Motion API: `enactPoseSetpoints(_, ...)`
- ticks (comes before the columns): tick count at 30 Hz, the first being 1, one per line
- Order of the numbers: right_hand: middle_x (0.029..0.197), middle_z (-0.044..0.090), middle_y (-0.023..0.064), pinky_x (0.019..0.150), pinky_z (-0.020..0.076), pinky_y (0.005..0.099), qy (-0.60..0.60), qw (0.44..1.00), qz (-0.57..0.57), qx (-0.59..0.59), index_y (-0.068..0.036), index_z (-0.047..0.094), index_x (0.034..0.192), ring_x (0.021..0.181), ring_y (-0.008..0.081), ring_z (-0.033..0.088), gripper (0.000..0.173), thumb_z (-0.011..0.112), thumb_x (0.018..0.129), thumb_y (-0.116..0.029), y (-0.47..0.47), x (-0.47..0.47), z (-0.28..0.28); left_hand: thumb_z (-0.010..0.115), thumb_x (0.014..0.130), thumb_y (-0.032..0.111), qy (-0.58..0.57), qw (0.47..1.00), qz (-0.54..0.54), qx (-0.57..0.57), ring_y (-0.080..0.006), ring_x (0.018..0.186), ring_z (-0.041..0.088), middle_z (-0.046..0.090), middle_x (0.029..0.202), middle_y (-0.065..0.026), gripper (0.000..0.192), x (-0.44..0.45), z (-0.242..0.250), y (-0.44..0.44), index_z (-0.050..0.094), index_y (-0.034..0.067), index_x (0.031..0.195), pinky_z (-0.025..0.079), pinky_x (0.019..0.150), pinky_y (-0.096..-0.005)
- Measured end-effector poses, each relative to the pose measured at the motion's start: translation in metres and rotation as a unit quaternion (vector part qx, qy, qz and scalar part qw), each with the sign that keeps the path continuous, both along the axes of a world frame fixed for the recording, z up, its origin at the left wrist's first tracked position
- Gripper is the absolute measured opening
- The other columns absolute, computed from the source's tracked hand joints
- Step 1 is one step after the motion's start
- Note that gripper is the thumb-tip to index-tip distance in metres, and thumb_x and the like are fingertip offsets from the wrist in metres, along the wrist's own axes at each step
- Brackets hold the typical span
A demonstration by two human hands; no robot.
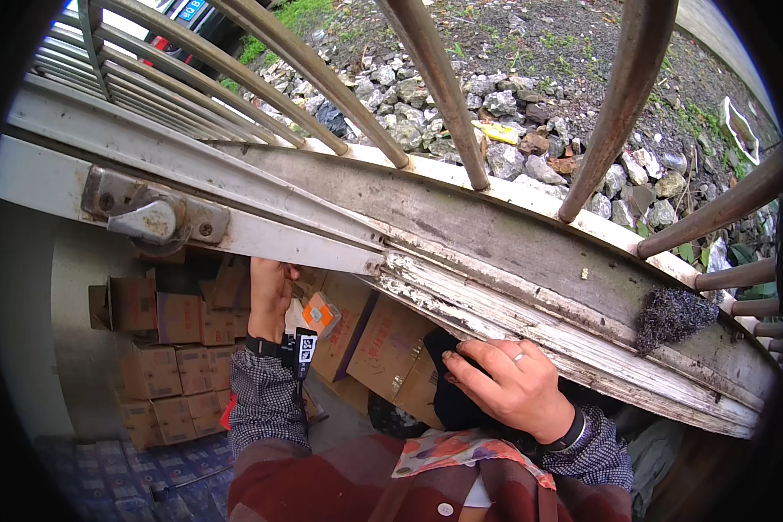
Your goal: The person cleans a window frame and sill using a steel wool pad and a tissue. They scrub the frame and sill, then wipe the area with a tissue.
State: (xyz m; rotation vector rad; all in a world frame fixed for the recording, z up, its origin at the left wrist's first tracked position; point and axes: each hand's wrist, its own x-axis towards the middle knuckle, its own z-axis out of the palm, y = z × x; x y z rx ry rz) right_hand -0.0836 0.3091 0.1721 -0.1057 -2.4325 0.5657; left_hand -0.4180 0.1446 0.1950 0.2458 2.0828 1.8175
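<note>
My left hand [271, 293] is raised against the underside of a white sliding window sash [287, 245]; most of its fingers are hidden behind the frame. A rusty crescent latch [147, 218] is fixed on this sash. Just below the worn, dirty window track [496, 326], my right hand [512, 385] hangs with bent, loosely spread fingers and darkened fingertips. Nothing shows in its grasp, though its palm is hidden. Beneath it is something black [447, 385], too dark to make out. A dark steel wool scourer [675, 320] rests on the outer sill at the right.
Metal security bars [444, 98] stand along the outer ledge [470, 222], with rocks [411, 124] and a parked car [196, 32] beyond. Indoors, cardboard boxes [179, 365] are stacked at the left. An orange-and-white box [320, 314] sits near my left wrist. Blue packs [124, 476] lie lower left.
</note>
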Motion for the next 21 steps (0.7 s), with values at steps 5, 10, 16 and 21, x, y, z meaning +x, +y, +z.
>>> enactPoseSetpoints(5, 0.102, 0.064, -0.0001, 0.062, 0.0448, 0.0244, 0.004, 1.000, -0.006, 0.003, -0.014, 0.069, 0.105, 0.082, 0.0099, 0.062, 0.028, 0.064, 0.078, -0.014, -0.001, -0.001, -0.001, 0.054, 0.098, 0.012, -0.003, 0.998, -0.063, 0.030, -0.0113, 0.058, 0.057, 0.063, 0.077, -0.0042, 0.012, 0.029, -0.007, 0.002, 0.061, 0.003, 0.102, 0.045, 0.045, -0.0220)
enactPoseSetpoints(10, 0.102, 0.063, -0.0002, 0.063, 0.0448, 0.0244, 0.007, 1.000, -0.003, 0.003, -0.014, 0.069, 0.105, 0.082, 0.0098, 0.062, 0.028, 0.064, 0.078, -0.014, 0.000, 0.001, -0.002, 0.053, 0.099, 0.010, 0.028, 0.997, -0.050, 0.047, -0.0117, 0.060, 0.060, 0.066, 0.080, -0.0064, 0.014, 0.008, 0.005, -0.007, 0.060, 0.001, 0.107, 0.047, 0.046, -0.0220)
enactPoseSetpoints(16, 0.102, 0.063, 0.0000, 0.063, 0.0446, 0.0245, 0.001, 1.000, 0.003, 0.003, -0.014, 0.068, 0.106, 0.082, 0.0100, 0.061, 0.027, 0.064, 0.079, -0.014, -0.001, 0.000, -0.002, 0.055, 0.097, 0.009, 0.032, 0.998, -0.034, 0.042, -0.0123, 0.059, 0.060, 0.066, 0.078, -0.0068, 0.012, 0.004, -0.009, -0.008, 0.062, 0.002, 0.102, 0.048, 0.046, -0.0225)
enactPoseSetpoints(21, 0.102, 0.063, 0.0000, 0.063, 0.0443, 0.0244, 0.002, 1.000, -0.002, 0.010, -0.014, 0.068, 0.106, 0.082, 0.0099, 0.061, 0.027, 0.064, 0.079, -0.015, -0.001, 0.000, -0.002, 0.056, 0.095, 0.007, 0.014, 0.998, -0.026, 0.051, -0.0135, 0.060, 0.061, 0.066, 0.077, -0.0069, 0.010, 0.004, -0.005, -0.009, 0.062, 0.002, 0.101, 0.048, 0.046, -0.0240)
